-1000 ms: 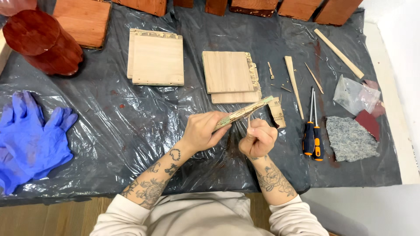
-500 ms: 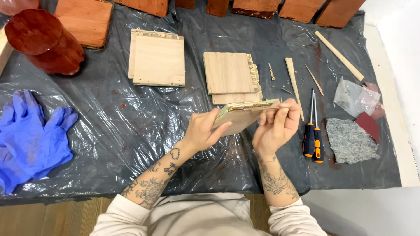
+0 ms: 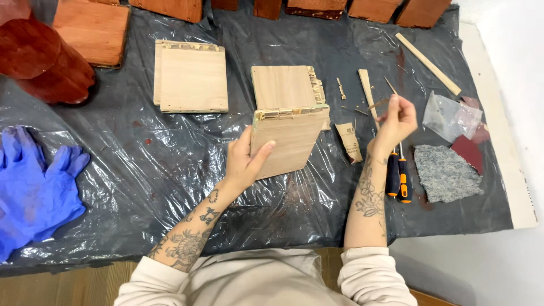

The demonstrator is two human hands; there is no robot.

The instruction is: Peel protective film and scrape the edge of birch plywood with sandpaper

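- Left hand [image 3: 245,161] grips wood panel [image 3: 286,141] at table centre, tilted, long axis running away from the person, notched edge far.
- Right hand [image 3: 395,120] pinches thin stick [image 3: 378,103], pointing left.
- Nearby: panel stack [image 3: 286,86] touching behind, screwdrivers [image 3: 398,178], blue gloves [image 3: 37,184] far left.

A pale, unfinished wooden panel [image 3: 286,141], roughly square with a notched, glue-marked upper edge, is tilted up off the black plastic sheet [image 3: 141,164], gripped along its left edge by the left hand [image 3: 243,161]. A thin wooden sliver [image 3: 378,104] is pinched in the right hand [image 3: 394,122], raised to the panel's right.
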